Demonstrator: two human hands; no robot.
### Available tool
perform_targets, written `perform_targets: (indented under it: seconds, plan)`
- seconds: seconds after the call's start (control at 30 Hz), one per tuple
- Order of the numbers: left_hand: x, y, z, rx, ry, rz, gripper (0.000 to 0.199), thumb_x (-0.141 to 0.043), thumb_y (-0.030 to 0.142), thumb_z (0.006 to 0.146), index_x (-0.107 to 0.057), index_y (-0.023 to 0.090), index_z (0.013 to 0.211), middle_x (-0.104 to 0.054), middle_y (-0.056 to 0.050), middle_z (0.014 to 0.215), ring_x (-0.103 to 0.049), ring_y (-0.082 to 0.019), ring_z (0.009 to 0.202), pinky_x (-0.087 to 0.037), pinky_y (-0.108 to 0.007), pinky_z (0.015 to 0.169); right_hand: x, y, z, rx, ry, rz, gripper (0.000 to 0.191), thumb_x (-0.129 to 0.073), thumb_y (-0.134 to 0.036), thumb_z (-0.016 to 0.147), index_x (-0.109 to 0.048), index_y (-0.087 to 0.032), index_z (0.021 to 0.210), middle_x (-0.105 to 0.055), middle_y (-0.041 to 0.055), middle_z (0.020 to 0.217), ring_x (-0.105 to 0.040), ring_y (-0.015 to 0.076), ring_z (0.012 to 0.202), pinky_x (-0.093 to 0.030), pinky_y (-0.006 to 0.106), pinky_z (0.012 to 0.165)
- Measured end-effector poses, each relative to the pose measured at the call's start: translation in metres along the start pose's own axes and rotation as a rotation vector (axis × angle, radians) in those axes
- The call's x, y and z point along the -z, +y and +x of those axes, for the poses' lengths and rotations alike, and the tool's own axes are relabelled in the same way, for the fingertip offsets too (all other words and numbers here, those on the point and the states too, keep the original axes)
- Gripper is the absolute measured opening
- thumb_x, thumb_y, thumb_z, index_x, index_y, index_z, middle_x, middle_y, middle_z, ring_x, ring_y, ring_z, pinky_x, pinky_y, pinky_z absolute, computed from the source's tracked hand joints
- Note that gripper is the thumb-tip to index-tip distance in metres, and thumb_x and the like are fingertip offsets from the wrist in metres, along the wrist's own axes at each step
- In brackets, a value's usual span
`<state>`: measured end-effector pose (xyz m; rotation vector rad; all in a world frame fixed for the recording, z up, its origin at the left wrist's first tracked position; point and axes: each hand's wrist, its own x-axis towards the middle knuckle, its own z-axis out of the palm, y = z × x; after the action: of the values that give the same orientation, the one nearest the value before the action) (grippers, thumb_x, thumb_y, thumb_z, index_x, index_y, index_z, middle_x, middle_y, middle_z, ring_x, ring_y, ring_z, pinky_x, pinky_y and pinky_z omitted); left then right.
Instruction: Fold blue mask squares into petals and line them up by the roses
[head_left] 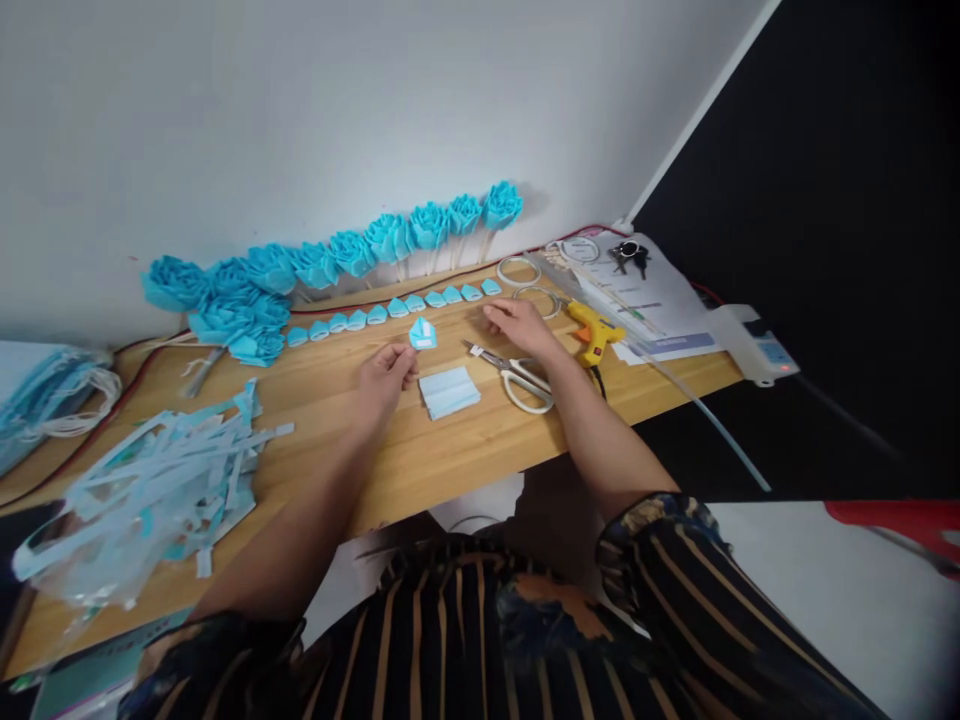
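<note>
My left hand [385,376] rests on the wooden table with its fingers curled in and nothing visible in them. Just past its fingertips lies a small folded light-blue petal [423,334] with white patches. A flat, pale-blue pleated piece of cloth-like material [450,391] is to the right of this hand. My right hand [517,326] is loosely bent over the table, holding nothing that shows, its fingers a little apart. Below it are white-handled scissors [527,384], blades pointing left. A row of similar folded petals [377,315] runs behind both hands.
Blue handmade flowers [388,237] on sticks lean along the wall. Cut scraps [172,480] pile up at left, beside a stack of blue sheets [37,395]. A yellow glue gun [595,332], wire rings [519,270] and papers [667,290] lie at right.
</note>
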<state>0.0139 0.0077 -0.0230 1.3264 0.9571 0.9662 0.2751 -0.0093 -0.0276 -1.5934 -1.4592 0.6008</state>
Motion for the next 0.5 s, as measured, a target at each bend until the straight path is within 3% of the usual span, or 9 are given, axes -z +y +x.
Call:
perform_targets:
  seconds: [0.2,0.5]
  plan:
    - [0.000,0.002,0.000,-0.001,-0.004,-0.002,0.025,-0.070,0.041,0.071,-0.063,0.017,0.073,-0.055,0.003,0.060,-0.044,-0.007,0.051,-0.034,-0.021,0.050,-0.001,0.005,-0.001,-0.040,0.035,0.094,0.033,-0.054,-0.037,0.085,-0.071,-0.012,0.100,-0.068,0.0029,0.072,-0.058,0.0137,0.062,-0.046,0.027,0.065]
    - [0.011,0.005,0.010,-0.038,0.100,0.028,0.022,-0.066,0.039,0.072,-0.063,0.017,0.074,-0.053,0.003,0.060,-0.042,-0.008,0.051,-0.032,-0.021,0.049,-0.003,0.013,-0.001,-0.045,0.052,0.096,0.040,-0.057,-0.039,0.083,-0.072,-0.012,0.109,-0.071,0.0052,0.078,-0.061,0.0148,0.065,-0.051,0.031,0.070]
